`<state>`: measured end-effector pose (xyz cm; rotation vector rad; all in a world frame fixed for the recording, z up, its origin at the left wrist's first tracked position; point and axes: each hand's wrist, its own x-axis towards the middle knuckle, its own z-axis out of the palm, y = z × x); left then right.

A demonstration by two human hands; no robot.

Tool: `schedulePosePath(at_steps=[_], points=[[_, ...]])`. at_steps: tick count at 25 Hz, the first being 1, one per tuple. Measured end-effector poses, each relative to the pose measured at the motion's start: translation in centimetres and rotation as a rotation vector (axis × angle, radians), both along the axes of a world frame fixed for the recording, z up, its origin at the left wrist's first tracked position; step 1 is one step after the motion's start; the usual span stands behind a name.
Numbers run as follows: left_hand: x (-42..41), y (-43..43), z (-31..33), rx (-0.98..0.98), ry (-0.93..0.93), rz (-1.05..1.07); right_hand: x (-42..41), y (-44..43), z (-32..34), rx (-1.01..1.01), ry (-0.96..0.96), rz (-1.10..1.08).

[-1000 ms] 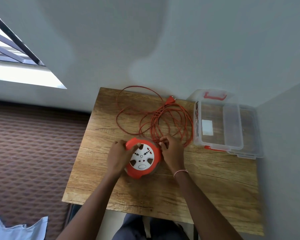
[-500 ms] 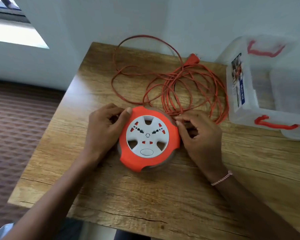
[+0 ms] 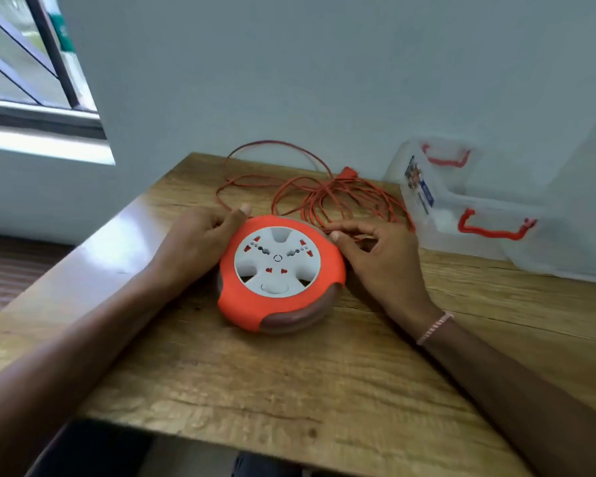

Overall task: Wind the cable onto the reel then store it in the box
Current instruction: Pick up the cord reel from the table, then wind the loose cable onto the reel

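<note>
An orange reel [image 3: 279, 277] with a white socket face lies flat on the wooden table [image 3: 289, 380]. My left hand [image 3: 200, 239] rests against its left rim, thumb on the upper edge. My right hand [image 3: 379, 259] touches the right rim, fingers spread over the cable where it leaves the reel. The orange cable [image 3: 327, 197] lies in loose tangled loops behind the reel, its plug [image 3: 349, 173] near the wall. A clear plastic box [image 3: 461, 208] with red latches stands open at the right.
A grey wall runs close behind the table. A barred window [image 3: 31, 63] is at the upper left. The box's clear lid [image 3: 547, 249] sits at the far right by the side wall. The table's front edge is near my body.
The camera has come lower and closer to the table. Both hands stay at the reel's sides; my right hand has opened a little over the cable.
</note>
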<state>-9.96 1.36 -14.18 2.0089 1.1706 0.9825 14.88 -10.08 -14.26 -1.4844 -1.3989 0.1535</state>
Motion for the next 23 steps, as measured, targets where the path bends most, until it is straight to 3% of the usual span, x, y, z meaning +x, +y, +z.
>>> schedulePosePath(at_steps=[4, 9, 13, 18, 23], points=[[0.2, -2.8, 0.9, -0.076, -0.165, -0.092, -0.4, -1.7, 0.8, -0.034, 0.129, 0.070], [1.9, -6.1, 2.7, 0.104, -0.280, -0.039, 0.9, -4.8, 1.8, -0.184, 0.382, 0.372], [4.7, -5.6, 4.5, 0.086, -0.373, 0.011, 2.3, -5.2, 2.9, -0.099, 0.424, 0.326], [6.8, -2.6, 6.2, -0.162, -0.706, -0.144, 3.4, -3.2, 5.5, -0.006, 0.507, 0.198], [7.8, -2.7, 2.8, -0.106, -0.711, -0.223, 2.6, -1.0, 3.6, 0.064, 0.959, 0.317]])
